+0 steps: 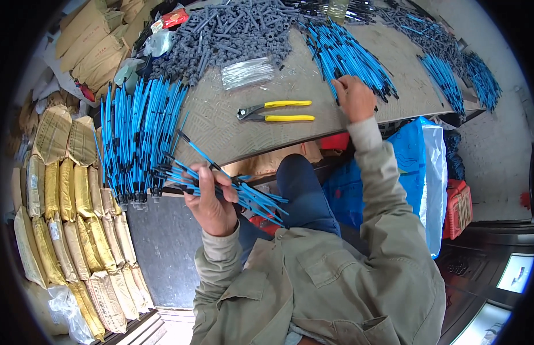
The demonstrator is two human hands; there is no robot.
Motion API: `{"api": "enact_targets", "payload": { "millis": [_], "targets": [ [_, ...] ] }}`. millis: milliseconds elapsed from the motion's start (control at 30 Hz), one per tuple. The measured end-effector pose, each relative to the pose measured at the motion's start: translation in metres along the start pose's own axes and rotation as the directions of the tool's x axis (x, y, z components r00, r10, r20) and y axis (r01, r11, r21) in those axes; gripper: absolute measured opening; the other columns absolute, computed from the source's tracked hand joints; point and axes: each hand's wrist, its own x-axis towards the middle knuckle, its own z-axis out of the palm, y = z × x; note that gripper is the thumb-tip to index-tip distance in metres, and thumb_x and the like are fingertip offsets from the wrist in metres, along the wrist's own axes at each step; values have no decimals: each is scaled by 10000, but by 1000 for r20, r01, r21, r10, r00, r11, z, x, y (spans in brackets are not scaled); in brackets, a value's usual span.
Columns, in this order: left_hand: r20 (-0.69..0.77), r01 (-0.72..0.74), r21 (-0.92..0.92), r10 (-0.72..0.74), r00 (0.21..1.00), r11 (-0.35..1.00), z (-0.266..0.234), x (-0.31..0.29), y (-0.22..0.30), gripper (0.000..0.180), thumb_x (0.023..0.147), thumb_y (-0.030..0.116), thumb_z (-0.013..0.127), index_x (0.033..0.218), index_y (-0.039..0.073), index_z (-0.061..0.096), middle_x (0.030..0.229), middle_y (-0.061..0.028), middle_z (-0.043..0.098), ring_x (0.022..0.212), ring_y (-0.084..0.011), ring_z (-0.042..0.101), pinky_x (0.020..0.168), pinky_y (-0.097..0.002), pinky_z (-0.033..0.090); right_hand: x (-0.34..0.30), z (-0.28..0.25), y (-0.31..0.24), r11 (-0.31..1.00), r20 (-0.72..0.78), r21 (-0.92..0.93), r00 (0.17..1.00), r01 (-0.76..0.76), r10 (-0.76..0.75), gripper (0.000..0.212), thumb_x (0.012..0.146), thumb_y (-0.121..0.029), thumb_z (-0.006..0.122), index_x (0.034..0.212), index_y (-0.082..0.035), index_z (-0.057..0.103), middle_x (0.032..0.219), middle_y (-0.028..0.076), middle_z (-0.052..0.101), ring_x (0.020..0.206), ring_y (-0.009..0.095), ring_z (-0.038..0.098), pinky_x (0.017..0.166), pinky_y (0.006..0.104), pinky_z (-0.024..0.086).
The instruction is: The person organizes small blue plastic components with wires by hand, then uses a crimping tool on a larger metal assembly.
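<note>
Several blue rods (260, 198), gripped in the left hand (214, 202) at the table's (206, 135) near edge, look a part-gathered bunch. Many more left in the blue pile (353, 54) by the right hand (356, 99); can't tell its curled grip.

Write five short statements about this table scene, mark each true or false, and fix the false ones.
1. The left hand holds a bunch of thin blue pieces. True.
2. The yellow-handled pliers lie on the table. True.
3. The right hand is squeezing those pliers. False: it is at the near edge of a blue pile on the table.
4. The clear packet lies between the pliers and the person. False: it lies beyond the pliers, beside the heap of grey parts.
5. A large blue bag stands to the person's right. True.
</note>
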Motion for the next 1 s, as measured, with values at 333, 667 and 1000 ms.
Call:
{"api": "enact_targets", "payload": {
  "millis": [333,667,1000],
  "targets": [
    [50,286,32,-288,956,958,-1,-19,-15,269,955,300,403,961,41,472,876,-173,624,791,-312,649,806,-441,510,-30,17,13,986,68,145,993,87,-97,191,759,-224,620,822,-46,590,740,133,617,628,314,599,526,389,457],
    [82,364,137,-377,923,921,-4,-18,-23,322,964,296,386,901,-4,484,913,-225,615,772,-289,644,730,-405,534,-28,-19,11,578,284,765,954,-285,94,273,891,-205,540,1023,30,580,599,-27,498,491,15,399,421,198,265],
    [75,372,203,-393,917,906,-2,-12,-39,314,963,294,394,897,5,499,912,-202,625,781,-259,641,706,-350,519,-71,-16,-4,244,508,806,841,-540,183,171,889,-170,534,896,-7,586,589,-6,510,461,48,409,432,186,300]
  ]
}}
